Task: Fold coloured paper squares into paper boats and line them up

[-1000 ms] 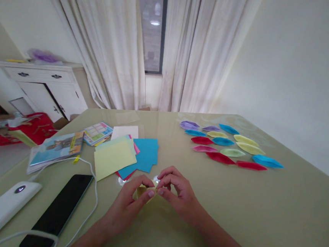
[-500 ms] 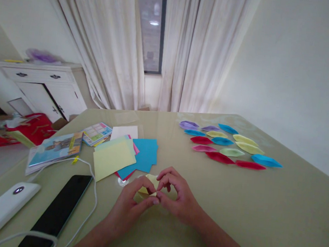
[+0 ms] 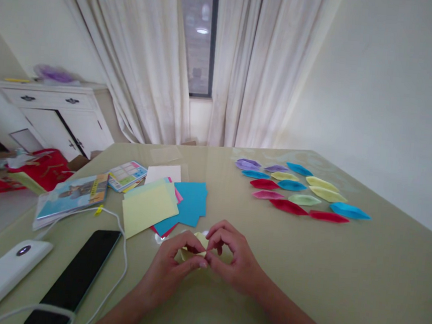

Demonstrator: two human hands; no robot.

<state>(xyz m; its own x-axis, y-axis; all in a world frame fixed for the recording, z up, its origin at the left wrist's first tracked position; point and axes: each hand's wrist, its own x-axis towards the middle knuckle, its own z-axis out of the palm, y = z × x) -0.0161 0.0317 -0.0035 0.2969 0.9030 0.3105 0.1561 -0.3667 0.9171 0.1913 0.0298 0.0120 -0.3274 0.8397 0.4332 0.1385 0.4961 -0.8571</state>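
Between my two hands is a small piece of folded yellow paper [image 3: 202,239], held just above the near middle of the table. My left hand [image 3: 175,264] pinches its near edge between thumb and forefinger. The thumb and fingertips of my right hand [image 3: 232,254] close on the right end of the same paper, almost touching the left fingertips. Much of the paper is hidden behind my fingers. Close beyond my left hand lie loose sheets, a pale yellow sheet [image 3: 150,207] on top and blue sheets [image 3: 191,203] beside it.
Several folded paper boats [image 3: 291,207] in various colours lie in rows at the right back of the table [image 3: 342,274]. To the left are books [image 3: 75,195], a black phone [image 3: 78,271], a white power bank [image 3: 5,277] and a looping white cable [image 3: 126,255].
The yellow paper has tilted slightly between my fingers, and its raised far part looks a little smaller. Both hands stay almost in the same place, still pinching it.
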